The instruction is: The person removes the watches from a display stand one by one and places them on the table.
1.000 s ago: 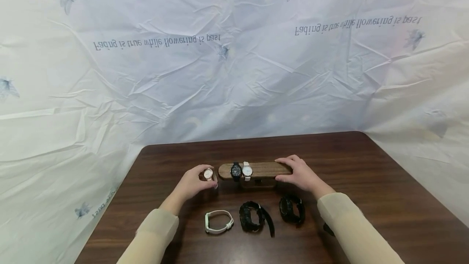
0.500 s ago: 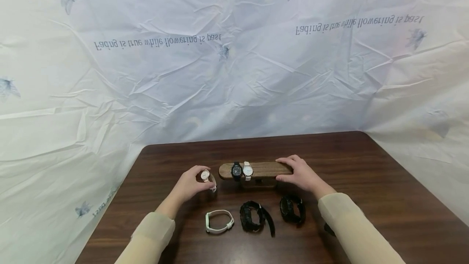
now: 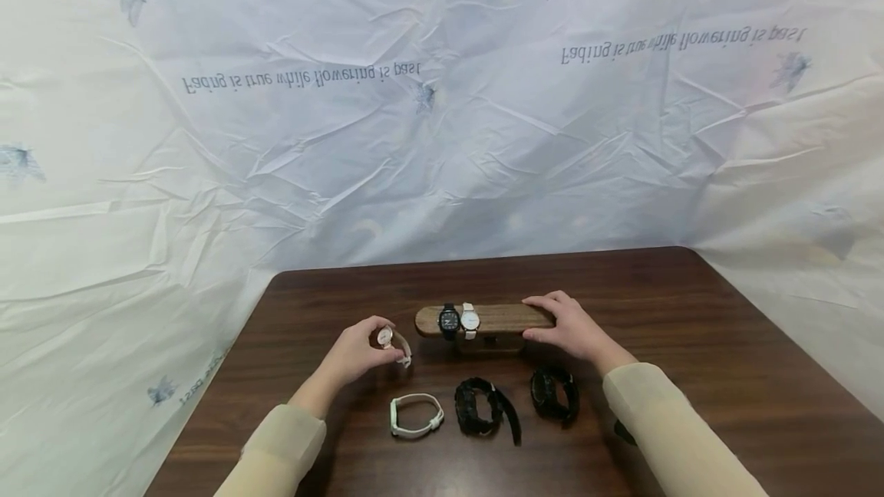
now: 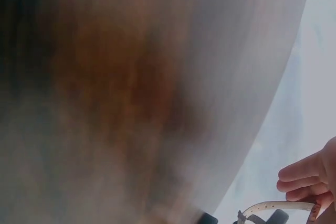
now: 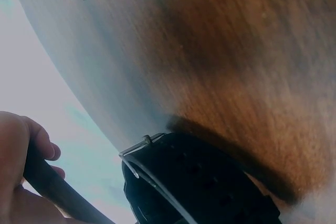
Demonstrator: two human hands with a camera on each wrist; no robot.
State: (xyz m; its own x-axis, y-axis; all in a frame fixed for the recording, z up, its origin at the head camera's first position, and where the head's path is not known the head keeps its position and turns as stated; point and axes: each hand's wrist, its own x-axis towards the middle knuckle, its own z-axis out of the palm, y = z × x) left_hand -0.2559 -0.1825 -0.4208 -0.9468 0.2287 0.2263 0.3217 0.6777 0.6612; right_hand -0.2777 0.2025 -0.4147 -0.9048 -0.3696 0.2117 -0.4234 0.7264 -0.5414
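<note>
- On dark wooden table point(image 3: 691, 343): wooden watch stand point(image 3: 507, 317), long axis running left to right, gripped at its right end by right hand point(image 3: 569, 328), fingers curled over the top edge.
- Just left of the stand's left end: left hand point(image 3: 359, 351) raised off the tabletop, pinching a pale-strapped watch point(image 3: 387, 337) between thumb and fingers, dial turned up and toward the head camera; strap end point(image 4: 273, 206) trailing below the fingers point(image 4: 302, 174) in the left wrist view.
- On the stand: two watches side by side, one black point(image 3: 449, 320), one white point(image 3: 470, 320), dials facing the person.
- Lying flat in a row nearer the person: three more, one white band point(image 3: 415, 414) and two black ones point(image 3: 476, 406) point(image 3: 552, 393).
- Counted: six watches, one stand.
</note>
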